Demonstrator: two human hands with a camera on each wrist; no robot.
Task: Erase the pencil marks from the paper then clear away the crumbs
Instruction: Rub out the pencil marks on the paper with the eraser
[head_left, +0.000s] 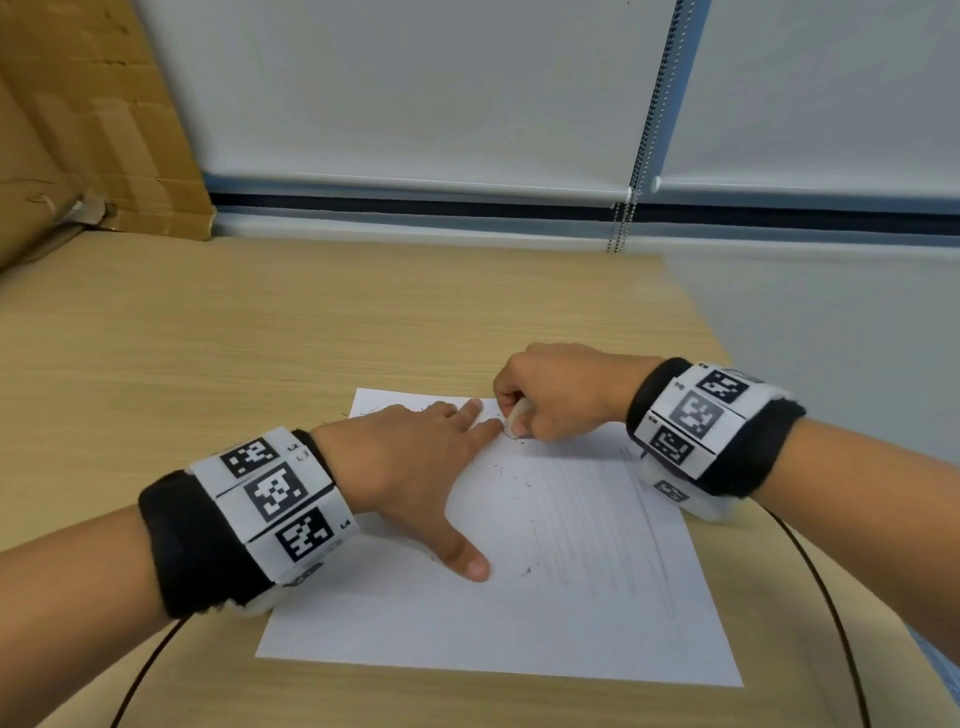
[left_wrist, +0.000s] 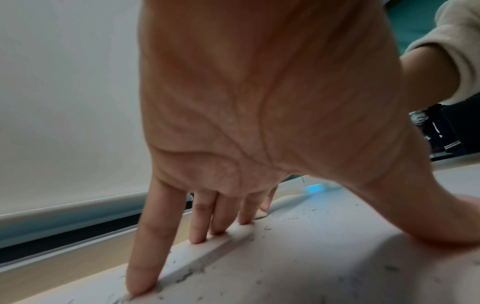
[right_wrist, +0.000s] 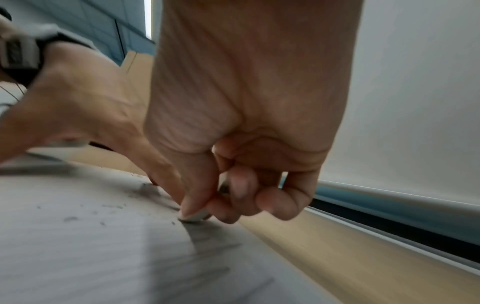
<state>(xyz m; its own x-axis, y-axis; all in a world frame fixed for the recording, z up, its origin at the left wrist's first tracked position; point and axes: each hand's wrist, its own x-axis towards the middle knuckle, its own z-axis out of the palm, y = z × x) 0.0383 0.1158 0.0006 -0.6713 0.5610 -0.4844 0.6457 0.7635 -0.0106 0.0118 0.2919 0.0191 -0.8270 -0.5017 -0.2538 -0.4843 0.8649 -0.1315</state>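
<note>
A wood-grain bench stands before drawn white window blinds, a cardboard box leaning at its far left corner. On the bench lies a white sheet of paper, faint pencil lines across its right half and dark crumbs scattered over it. The left hand presses flat on the paper's upper left, fingers straight and spread. The right hand, fingers curled tight, grips a white eraser against the paper's far edge, just beside the left fingertips.
</note>
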